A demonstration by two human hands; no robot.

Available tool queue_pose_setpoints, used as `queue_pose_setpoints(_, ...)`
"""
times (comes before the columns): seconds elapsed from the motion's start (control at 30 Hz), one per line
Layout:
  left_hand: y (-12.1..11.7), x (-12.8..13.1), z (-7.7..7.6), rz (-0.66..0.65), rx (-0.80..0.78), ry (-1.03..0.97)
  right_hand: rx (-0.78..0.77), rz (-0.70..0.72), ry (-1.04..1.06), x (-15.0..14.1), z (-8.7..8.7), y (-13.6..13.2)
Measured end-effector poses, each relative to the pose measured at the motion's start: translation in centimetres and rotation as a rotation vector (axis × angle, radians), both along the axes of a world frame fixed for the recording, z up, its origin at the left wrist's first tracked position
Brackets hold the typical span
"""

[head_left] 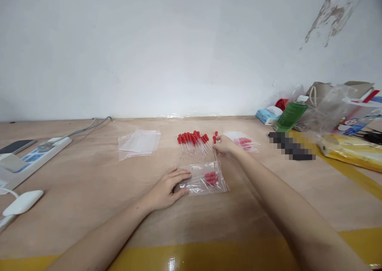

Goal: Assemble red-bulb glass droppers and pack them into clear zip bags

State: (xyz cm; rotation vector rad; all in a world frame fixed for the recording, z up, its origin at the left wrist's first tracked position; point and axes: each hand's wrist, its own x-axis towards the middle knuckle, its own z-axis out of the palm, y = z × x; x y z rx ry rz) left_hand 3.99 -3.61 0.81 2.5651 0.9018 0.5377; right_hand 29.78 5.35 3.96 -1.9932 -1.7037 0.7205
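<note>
My left hand (167, 188) lies with fingers stretched out over the left edge of a clear zip bag (195, 188). Inside that bag, several droppers with red rubber bulbs (211, 178) lie sideways, bulbs to the right. My right hand (225, 145) is closed in a pinch just beyond the bag, with red-bulbed droppers (214, 139) at its fingertips; how many it grips I cannot tell. To its left, a row of loose droppers (191, 139) rests on the table, bulbs pointing away from me. Filled bags (245, 142) with red bulbs showing lie right of my right hand.
A stack of flat zip bags (140, 143) lies at the left. Further left are a power strip (49, 159), a phone (17, 146) and a white charger (23, 202). A green bottle (291, 114), a tissue pack (267, 116) and plastic bags (331, 108) stand at the right.
</note>
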Motion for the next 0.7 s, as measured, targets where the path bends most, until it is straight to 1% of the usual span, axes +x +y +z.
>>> queue_pose_setpoints(0.03,0.0,0.0,0.0,0.000,0.001,-0.001,0.030,-0.001,0.041,0.3,0.0,-0.7)
queue_pose_setpoints(0.1,0.0,0.0,-0.1,0.000,0.003,-0.002,0.135,-0.011,0.192,1.1,-0.3,-2.3)
queue_pose_setpoints(0.17,0.1,-0.1,-0.1,0.000,0.004,-0.005,0.359,-0.055,0.470,2.2,-1.0,-4.1)
queue_pose_setpoints(0.23,0.1,-0.1,-0.2,0.001,0.004,-0.008,0.591,-0.139,0.669,3.3,-2.0,-5.6)
queue_pose_setpoints(0.27,0.1,-0.1,-0.3,0.002,0.004,-0.010,0.655,-0.178,0.719,3.7,-2.5,-6.3)
queue_pose_setpoints(0.3,0.1,-0.1,-0.3,0.002,0.003,-0.011,0.682,-0.210,0.749,4.0,-3.0,-6.8)
queue_pose_setpoints(0.37,0.1,0.0,-0.3,-0.001,0.003,-0.012,0.648,-0.236,0.793,4.2,-3.9,-7.5)
queue_pose_setpoints(0.47,0.1,0.0,-0.2,-0.006,0.003,-0.001,0.536,-0.222,0.852,3.4,-4.8,-8.0)
queue_pose_setpoints(0.53,0.1,0.0,-0.2,-0.007,0.005,0.002,0.493,-0.209,0.886,2.6,-5.1,-8.1)
queue_pose_setpoints(0.63,0.0,0.0,-0.1,-0.004,0.014,0.000,0.495,-0.198,0.969,1.5,-5.1,-8.3)
queue_pose_setpoints(0.7,0.0,0.0,-0.1,-0.001,0.017,0.002,0.487,-0.158,1.027,1.1,-5.1,-8.5)
